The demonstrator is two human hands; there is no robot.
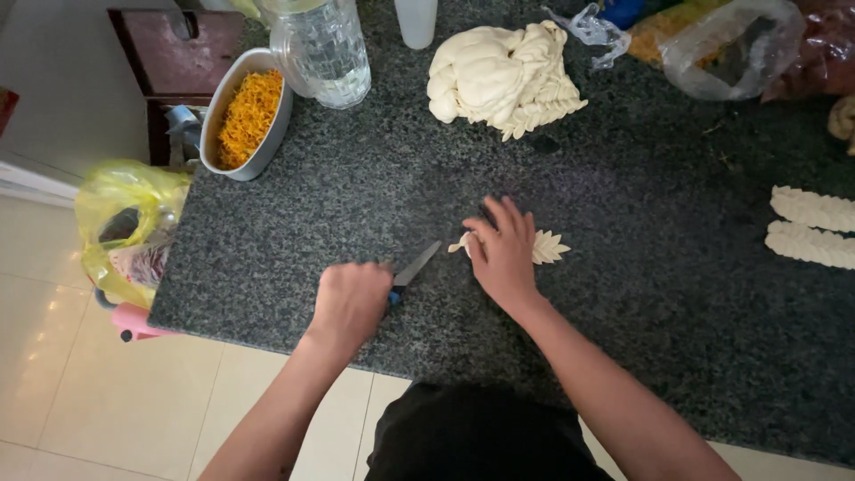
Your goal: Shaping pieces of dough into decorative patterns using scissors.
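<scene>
Presently, left hand (349, 303) is closed on a blue-handled knife (411, 269), blade toward the small pale leaf-shaped dough piece (548, 247). Right hand (503, 254), fingers flat, presses that piece onto the speckled dark granite countertop (623, 303).

Speckled dark granite counter (623, 338) bears 2 ridged dough strips (812, 227) (right edge), dough heap (499, 78), oval dish (248, 111).

Speckled granite counter (623, 205), matt dough (549, 247)

Counter (623, 294) speckled dark grey granite. Dough pile (499, 78), cut braided strips (812, 227) cream-white, ridged. Oval dish (233, 151) pale grey, filled with orange-yellow shreds (251, 116). Knife handle (393, 297) blue. Bag (125, 223) yellow.
</scene>
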